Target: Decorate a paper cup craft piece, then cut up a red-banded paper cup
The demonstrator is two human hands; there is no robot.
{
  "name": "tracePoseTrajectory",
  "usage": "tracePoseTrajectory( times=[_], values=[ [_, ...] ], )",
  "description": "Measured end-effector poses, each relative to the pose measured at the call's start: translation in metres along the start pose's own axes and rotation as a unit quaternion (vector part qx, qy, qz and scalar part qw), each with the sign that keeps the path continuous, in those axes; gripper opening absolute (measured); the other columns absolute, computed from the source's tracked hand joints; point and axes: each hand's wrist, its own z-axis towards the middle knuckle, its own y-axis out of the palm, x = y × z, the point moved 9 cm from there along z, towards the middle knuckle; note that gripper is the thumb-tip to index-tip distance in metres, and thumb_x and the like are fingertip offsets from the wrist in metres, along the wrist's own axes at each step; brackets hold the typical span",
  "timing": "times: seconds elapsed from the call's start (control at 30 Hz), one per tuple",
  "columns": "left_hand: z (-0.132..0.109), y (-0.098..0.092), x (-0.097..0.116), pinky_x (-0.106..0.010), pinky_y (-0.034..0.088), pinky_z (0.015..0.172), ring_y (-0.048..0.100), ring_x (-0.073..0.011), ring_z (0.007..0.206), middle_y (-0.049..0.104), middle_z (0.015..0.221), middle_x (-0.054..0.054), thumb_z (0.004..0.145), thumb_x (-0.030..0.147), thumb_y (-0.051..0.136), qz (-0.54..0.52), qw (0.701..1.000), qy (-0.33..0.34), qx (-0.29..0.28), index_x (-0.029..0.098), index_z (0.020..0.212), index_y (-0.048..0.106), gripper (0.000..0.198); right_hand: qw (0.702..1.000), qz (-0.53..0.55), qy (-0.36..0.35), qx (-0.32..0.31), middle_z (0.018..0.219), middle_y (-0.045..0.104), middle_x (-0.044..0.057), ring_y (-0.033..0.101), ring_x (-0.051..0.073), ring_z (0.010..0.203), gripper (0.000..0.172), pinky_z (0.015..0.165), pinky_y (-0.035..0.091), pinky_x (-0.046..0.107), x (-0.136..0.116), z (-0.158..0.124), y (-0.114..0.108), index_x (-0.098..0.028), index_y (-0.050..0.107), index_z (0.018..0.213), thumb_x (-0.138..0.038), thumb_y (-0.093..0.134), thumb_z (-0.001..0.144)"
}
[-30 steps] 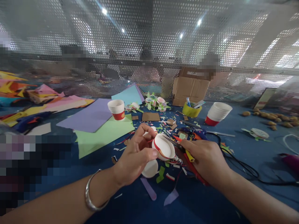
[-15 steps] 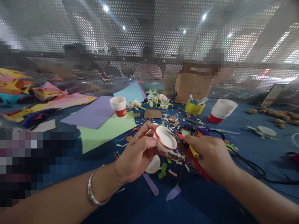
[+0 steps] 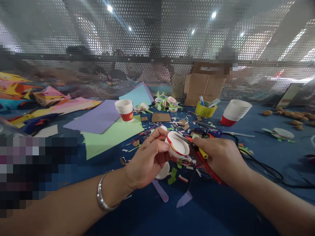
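Note:
My left hand (image 3: 146,160), with a silver bangle on its wrist, is closed on the cut-down bottom of a white paper cup (image 3: 179,149) with a red band. The thumb presses its near side, and its hollow side faces up. Scissors (image 3: 212,172) with red and yellow handles are gripped in my right hand (image 3: 223,157). Their blades reach over the rim of the cup bottom; exactly how they meet the rim is hard to make out. Below lie a white paper disc (image 3: 162,172), a purple strip (image 3: 161,191) and many paper scraps.
Stacked paper cups (image 3: 125,111) stand on green paper (image 3: 108,139); another stack (image 3: 235,113) leans at right. Behind are finished-looking cup pieces with green paper (image 3: 167,103), a yellow holder (image 3: 205,109) and a cardboard box (image 3: 205,88). A glue gun (image 3: 209,131) and black cable (image 3: 265,170) lie right.
My left hand and the cup bottom have shifted slightly right. The scissor blades now lie further over the cup bottom's rim. Both hands keep their holds.

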Motion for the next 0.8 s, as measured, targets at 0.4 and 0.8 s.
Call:
tracePoseTrajectory(
  times=[0.4, 0.8],
  values=[
    [0.001, 0.001, 0.002, -0.027, 0.051, 0.066, 0.067, -0.0186, 0.075, 0.067, 0.084, -0.003, 0.066, 0.028, 0.068, -0.016, 1.000, -0.027, -0.002, 0.019, 0.090, 0.051, 0.031, 0.999, -0.008, -0.011, 0.052, 0.052, 0.065, 0.002, 0.056, 0.016, 0.042, 0.019, 0.047, 0.027, 0.027, -0.006, 0.002, -0.012, -0.016, 0.072, 0.081, -0.015, 0.053, 0.081],
    [0.000, 0.004, 0.006, -0.027, 0.053, 0.066, 0.063, -0.0178, 0.077, 0.064, 0.083, -0.004, 0.068, 0.027, 0.067, 0.003, 0.999, -0.011, -0.035, 0.018, 0.087, 0.054, 0.025, 0.999, -0.022, -0.011, 0.034, 0.053, 0.067, 0.001, 0.058, 0.017, 0.043, 0.019, 0.048, 0.024, 0.029, -0.007, 0.000, -0.012, -0.017, 0.071, 0.080, -0.010, 0.053, 0.076]
  ],
)
